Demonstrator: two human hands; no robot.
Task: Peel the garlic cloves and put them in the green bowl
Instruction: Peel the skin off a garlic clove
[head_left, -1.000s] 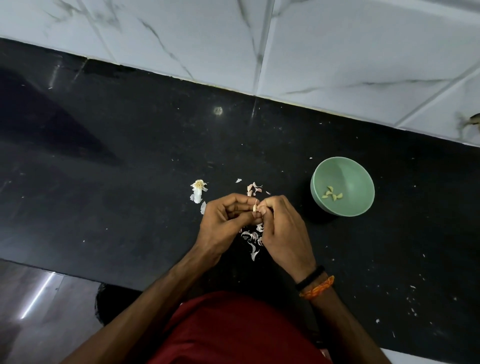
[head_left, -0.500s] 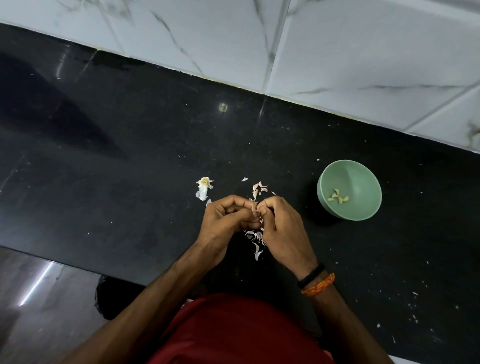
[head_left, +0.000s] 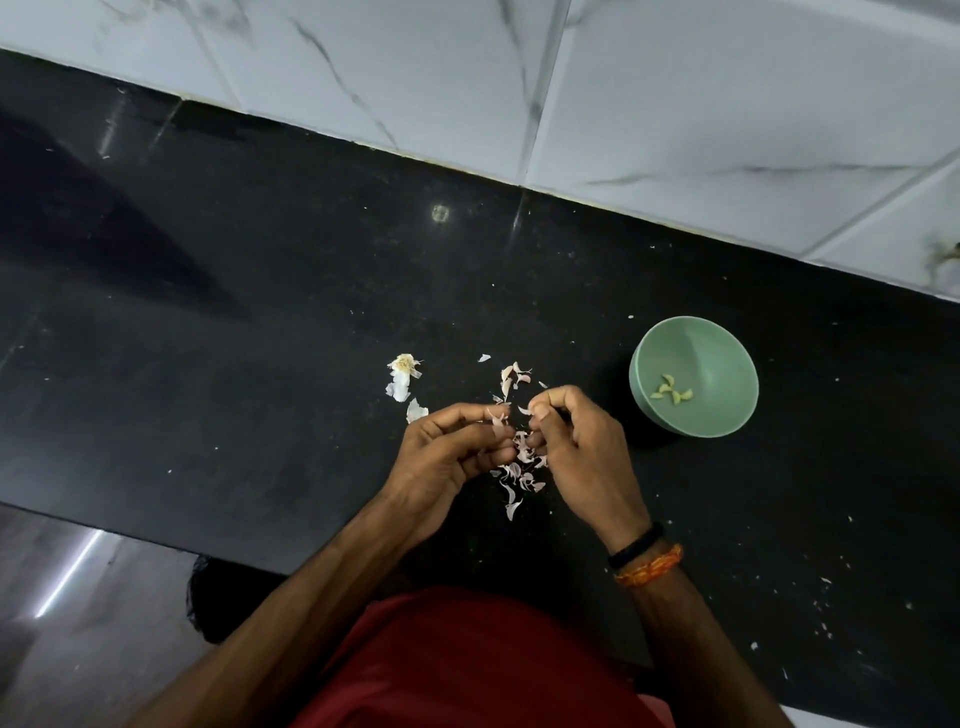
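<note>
My left hand (head_left: 447, 457) pinches a small pinkish garlic clove (head_left: 497, 422) between thumb and forefinger. My right hand (head_left: 579, 447) is just right of it, fingers curled, thumb and forefinger pinching a small flake of skin (head_left: 523, 410). Loose pinkish peels (head_left: 519, 470) lie on the black counter under and between both hands. The green bowl (head_left: 727, 353) stands to the right of my right hand, apart from it, with several peeled cloves (head_left: 671, 391) at its bottom.
A white garlic root stub with papery skin (head_left: 402, 373) lies left of the hands. More peels (head_left: 511, 375) lie just beyond the fingers. White marble wall tiles (head_left: 675, 104) run behind the black counter (head_left: 260, 312). The counter's near edge is below my left forearm.
My hands were pressed together on the clove; now they have drawn a little apart, and a flake of skin has come away in my right fingers.
</note>
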